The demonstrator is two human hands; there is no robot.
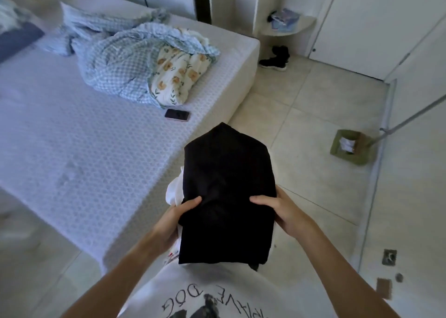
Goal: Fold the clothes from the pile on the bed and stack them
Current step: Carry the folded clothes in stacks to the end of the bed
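Observation:
I hold a stack of folded clothes in front of my chest, off the right corner of the bed (79,148). A folded black garment (226,185) lies on top, and a white garment (174,192) peeks out beneath it on the left. My left hand (179,217) grips the stack's left side, thumb on top of the black cloth. My right hand (281,207) grips its right side the same way. What lies lower in the stack is hidden.
A crumpled blue checked blanket (120,59) with a flowered cloth (176,78) lies at the far end of the bed, a dark phone (177,115) beside it. On the tiled floor stand black shoes (276,58) and a green dustpan (351,147) with a pole.

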